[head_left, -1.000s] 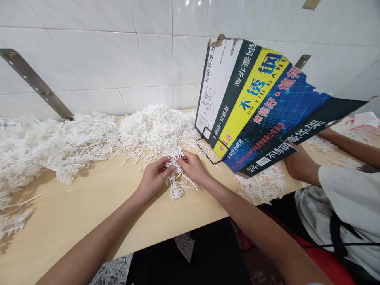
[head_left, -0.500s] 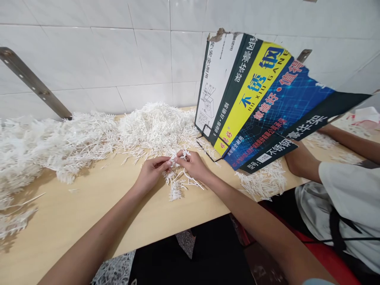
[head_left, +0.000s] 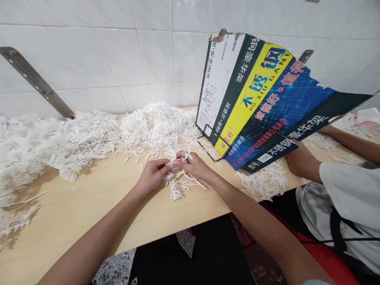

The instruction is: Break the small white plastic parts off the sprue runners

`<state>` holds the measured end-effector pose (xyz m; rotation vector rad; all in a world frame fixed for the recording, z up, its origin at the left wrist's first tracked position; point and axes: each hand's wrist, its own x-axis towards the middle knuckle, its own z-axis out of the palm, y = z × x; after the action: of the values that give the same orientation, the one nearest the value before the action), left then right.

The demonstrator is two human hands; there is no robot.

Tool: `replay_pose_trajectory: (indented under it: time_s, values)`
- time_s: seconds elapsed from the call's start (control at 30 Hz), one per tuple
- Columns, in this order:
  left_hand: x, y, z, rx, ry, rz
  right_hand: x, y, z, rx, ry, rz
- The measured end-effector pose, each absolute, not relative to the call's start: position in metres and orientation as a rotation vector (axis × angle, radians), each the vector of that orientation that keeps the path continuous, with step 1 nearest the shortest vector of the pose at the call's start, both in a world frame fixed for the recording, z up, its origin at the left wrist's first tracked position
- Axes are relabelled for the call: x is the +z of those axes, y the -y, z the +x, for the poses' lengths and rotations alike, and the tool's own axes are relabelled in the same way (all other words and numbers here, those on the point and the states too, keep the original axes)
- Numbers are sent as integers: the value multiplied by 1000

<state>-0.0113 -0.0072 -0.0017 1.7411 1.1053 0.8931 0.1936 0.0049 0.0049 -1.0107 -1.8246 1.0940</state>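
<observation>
My left hand [head_left: 154,173] and my right hand [head_left: 192,163] meet over the table, thumbs and fingers pinched on a small white branched plastic piece [head_left: 174,156]. A curl of white strand also pokes out above my right fingers. Exactly how the piece passes between the fingertips is partly hidden. Just below, a few loose white branched sprigs [head_left: 176,191] lie on the wooden tabletop [head_left: 118,209]. Behind my hands rises a large heap of similar white pieces [head_left: 157,126], stretching off to the left.
A bent cardboard sheet [head_left: 261,99] with printed lettering stands at the right, held by a black wire stand [head_left: 218,152]. Past it are another person's arm [head_left: 305,162] and white pieces [head_left: 264,180]. A metal bracket [head_left: 41,85] slants along the tiled wall at left.
My hands stay together at nearly the same spot, their fingers shifted slightly on the white piece. The whole view has moved a little; the heap and cardboard look unchanged.
</observation>
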Motion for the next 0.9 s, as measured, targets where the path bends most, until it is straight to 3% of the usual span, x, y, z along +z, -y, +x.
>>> replay_pose_trajectory:
  time_s: [0.5, 0.67, 0.9]
  values:
    - [13, 15, -10, 888, -1080, 2063, 8, -1, 194, 836, 2011, -898]
    - [24, 15, -17, 786, -901, 2130, 6, -1, 196, 1348, 1880, -692]
    - [13, 23, -5, 853, -671, 1497, -7, 3, 195, 1848, 1487, -524]
